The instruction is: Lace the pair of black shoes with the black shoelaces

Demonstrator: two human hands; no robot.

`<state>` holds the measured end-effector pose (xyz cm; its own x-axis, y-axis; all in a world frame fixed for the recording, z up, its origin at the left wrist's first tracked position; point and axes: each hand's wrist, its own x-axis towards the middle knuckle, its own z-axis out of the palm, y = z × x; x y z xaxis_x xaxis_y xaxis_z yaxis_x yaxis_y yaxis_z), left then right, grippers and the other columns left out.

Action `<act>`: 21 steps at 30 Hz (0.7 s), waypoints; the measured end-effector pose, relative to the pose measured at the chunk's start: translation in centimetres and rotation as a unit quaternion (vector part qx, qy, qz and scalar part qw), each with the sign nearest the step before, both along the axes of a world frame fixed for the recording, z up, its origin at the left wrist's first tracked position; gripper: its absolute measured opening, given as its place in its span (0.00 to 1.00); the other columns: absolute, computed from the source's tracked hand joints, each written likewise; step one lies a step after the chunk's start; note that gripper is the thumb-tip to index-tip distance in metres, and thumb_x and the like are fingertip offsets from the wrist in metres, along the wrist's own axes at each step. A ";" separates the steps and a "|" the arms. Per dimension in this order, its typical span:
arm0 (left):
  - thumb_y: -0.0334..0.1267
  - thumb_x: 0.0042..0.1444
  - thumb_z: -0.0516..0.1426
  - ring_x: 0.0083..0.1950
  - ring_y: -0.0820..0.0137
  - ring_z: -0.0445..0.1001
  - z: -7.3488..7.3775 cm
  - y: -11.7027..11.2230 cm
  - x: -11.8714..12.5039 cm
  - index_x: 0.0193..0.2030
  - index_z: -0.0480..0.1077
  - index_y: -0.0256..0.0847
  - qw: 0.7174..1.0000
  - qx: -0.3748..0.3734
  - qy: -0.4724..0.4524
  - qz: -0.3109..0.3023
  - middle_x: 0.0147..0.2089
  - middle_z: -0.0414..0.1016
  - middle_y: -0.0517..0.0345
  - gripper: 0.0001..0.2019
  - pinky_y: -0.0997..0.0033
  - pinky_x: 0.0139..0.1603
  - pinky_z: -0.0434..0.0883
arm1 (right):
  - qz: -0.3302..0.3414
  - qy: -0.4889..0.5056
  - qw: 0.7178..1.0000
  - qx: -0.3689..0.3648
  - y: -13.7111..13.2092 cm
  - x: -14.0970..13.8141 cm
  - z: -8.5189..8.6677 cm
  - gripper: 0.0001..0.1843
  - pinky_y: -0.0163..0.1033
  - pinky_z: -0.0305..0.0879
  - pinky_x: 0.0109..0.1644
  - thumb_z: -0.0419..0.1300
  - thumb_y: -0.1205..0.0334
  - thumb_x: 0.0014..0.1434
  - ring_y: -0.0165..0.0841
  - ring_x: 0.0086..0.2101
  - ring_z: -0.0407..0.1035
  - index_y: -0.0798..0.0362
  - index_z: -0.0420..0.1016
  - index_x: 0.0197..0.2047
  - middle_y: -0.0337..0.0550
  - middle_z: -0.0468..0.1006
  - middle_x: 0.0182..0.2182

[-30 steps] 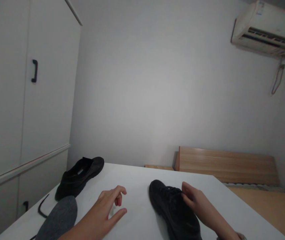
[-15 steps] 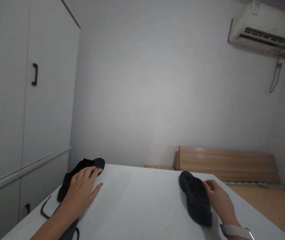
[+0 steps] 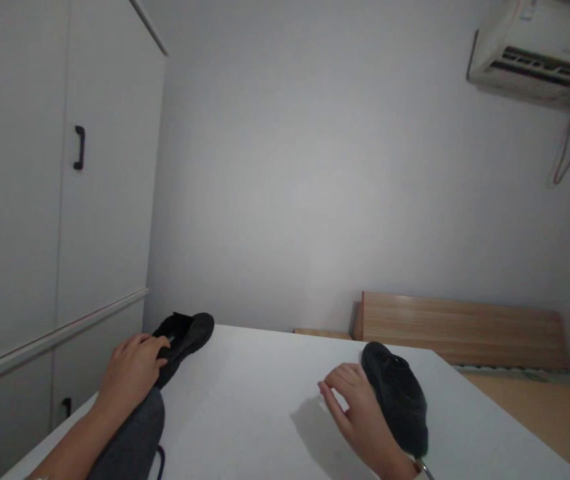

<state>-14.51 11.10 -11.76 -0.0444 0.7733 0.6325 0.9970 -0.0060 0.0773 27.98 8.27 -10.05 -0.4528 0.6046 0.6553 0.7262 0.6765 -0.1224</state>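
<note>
At the far left corner of the white table (image 3: 255, 400) lies a black shoe (image 3: 192, 337), its toe pointing away and its opening showing. My left hand (image 3: 135, 367) is over the heel end, fingers curled at the edge of the opening; the hand hides part of the shoe. A second black shoe (image 3: 397, 397) rests on the right side of the table. Just left of it, my right hand (image 3: 357, 410) hovers above the tabletop, casting a shadow, with thumb and fingers apart and nothing between them.
Beside my left forearm is a dark grey rounded thing (image 3: 132, 440) with a black cord (image 3: 161, 460). A white cabinet (image 3: 109, 200) stands at the left. Beyond the table's right edge are a wooden headboard (image 3: 459, 327) and bed base (image 3: 529, 407). An air conditioner (image 3: 539, 53) hangs above.
My right hand has crossed from the right side of its shoe to the left side. My left hand has drawn back from the other shoe's toe to its heel end.
</note>
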 end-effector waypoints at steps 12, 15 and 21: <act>0.38 0.65 0.50 0.44 0.54 0.70 1.9 -1.4 5.9 0.39 0.72 0.39 0.957 0.228 -0.039 -0.173 0.36 0.75 0.49 0.11 0.53 0.49 0.67 | 0.084 0.090 0.987 -0.100 -0.7 -3.0 -2.1 0.16 0.41 0.61 0.41 0.49 0.60 0.69 0.36 0.33 0.67 0.51 0.67 0.30 0.43 0.73 0.28; 0.35 0.66 0.50 0.43 0.56 0.70 1.9 -2.0 7.9 0.40 0.72 0.40 0.940 0.262 -0.041 -0.213 0.36 0.75 0.51 0.10 0.55 0.49 0.66 | 0.105 0.124 0.978 -0.131 -0.8 -3.8 -2.5 0.14 0.39 0.63 0.38 0.49 0.60 0.69 0.35 0.33 0.68 0.52 0.69 0.32 0.43 0.74 0.30; 0.28 0.65 0.52 0.42 0.59 0.69 0.7 -2.0 10.4 0.41 0.72 0.39 0.916 0.289 -0.045 -0.275 0.35 0.74 0.52 0.08 0.57 0.48 0.67 | 0.225 0.012 0.969 -0.101 -3.0 -8.2 -2.8 0.10 0.42 0.71 0.41 0.55 0.57 0.67 0.38 0.38 0.72 0.52 0.74 0.38 0.47 0.78 0.36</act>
